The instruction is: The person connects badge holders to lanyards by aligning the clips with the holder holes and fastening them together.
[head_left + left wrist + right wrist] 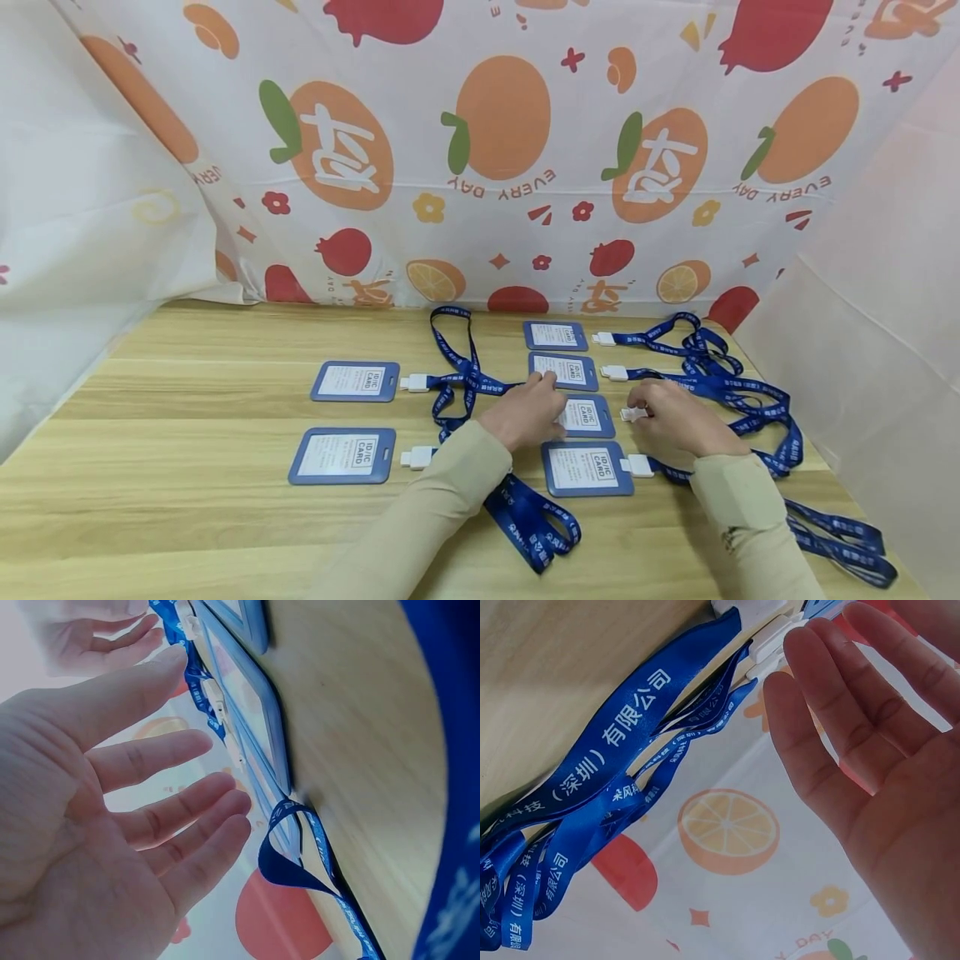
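The left hand [527, 410], its thumb and fingers standing apart, is covering the left end of a blue card holder [588, 417], which is lying third from the back in the right column on the worktop [187, 433]. The right hand [678, 421] is hovering at a white clip [632, 413] beside that holder, blue lanyards [615, 735] trailing nearby; whether its fingertips are pinching the clip, I cannot tell.

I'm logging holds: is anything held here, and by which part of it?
The left hand holds nothing. The right hand is at a white clip, but whether it pinches that clip cannot be told.
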Available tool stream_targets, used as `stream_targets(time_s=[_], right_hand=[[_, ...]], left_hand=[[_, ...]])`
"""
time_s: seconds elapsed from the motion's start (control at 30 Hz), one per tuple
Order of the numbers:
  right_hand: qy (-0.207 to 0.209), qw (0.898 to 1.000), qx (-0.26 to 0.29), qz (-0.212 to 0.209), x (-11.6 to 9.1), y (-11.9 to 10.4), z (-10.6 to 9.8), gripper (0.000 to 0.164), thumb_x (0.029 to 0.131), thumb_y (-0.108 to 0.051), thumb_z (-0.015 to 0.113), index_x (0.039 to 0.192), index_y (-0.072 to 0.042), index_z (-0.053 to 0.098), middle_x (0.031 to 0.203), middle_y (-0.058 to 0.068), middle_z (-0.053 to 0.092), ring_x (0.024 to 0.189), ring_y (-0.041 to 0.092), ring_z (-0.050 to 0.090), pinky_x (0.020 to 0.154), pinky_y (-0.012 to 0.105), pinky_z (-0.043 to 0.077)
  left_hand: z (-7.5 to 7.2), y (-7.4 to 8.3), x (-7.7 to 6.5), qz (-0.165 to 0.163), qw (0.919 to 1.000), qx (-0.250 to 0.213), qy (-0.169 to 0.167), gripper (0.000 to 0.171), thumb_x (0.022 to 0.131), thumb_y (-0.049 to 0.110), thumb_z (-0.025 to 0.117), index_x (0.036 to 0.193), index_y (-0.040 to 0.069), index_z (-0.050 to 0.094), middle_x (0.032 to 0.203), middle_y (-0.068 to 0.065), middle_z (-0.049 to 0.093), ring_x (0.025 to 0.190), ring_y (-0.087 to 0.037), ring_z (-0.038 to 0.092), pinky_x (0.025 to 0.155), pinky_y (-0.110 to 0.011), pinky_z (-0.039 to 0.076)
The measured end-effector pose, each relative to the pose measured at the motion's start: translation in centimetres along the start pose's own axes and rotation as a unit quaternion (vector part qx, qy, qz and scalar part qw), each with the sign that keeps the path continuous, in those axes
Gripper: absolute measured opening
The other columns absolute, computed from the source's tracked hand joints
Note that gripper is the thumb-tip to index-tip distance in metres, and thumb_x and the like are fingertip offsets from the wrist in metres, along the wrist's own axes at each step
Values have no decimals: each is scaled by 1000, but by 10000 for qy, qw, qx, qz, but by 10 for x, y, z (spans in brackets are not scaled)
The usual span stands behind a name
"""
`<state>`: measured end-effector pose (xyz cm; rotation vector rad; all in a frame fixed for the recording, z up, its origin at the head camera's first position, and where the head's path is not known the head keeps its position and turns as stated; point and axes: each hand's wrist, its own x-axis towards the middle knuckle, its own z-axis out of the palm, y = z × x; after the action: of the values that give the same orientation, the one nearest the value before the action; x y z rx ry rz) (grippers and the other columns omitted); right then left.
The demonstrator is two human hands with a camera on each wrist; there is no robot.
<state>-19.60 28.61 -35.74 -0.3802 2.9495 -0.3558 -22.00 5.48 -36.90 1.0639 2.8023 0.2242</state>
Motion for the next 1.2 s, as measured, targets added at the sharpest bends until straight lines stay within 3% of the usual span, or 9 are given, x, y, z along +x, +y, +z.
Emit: stream_targets(time_s=[0.3,0.6,0.9,1.2], right_hand=[[-12,10000,-62,44,2,1,1,23,92,-1,69,114,0,72,118,16,67,109,34,61,95,54,51],[-72,9998,-174,-73,7,1,2,22,90,1,71,112,0,73,115,16,68,105,34,63,93,54,53],[-84,9994,-246,-239,11,3,1,20,88,4,74,108,2,72,108,15,68,99,31,62,90,51,54],[-116,9996,-275,-26,16,6,4,18,88,3,74,106,0,74,109,15,67,102,33,62,93,52,53]], left_hand=[[-1,-3,5,73,9999,138,64,36,96,32,73,125,10,72,131,-13,58,113,-24,55,95,-31,53],[-1,-6,7,10,9997,225,22,34,96,30,73,122,9,74,136,-15,56,118,-26,52,96,-32,53],[-2,-7,8,20,9997,251,-60,34,95,30,74,122,8,73,133,-14,57,111,-23,53,93,-30,53],[1,-9,10,28,9993,299,-205,34,96,32,73,121,9,73,134,-14,56,113,-25,52,91,-30,54]])
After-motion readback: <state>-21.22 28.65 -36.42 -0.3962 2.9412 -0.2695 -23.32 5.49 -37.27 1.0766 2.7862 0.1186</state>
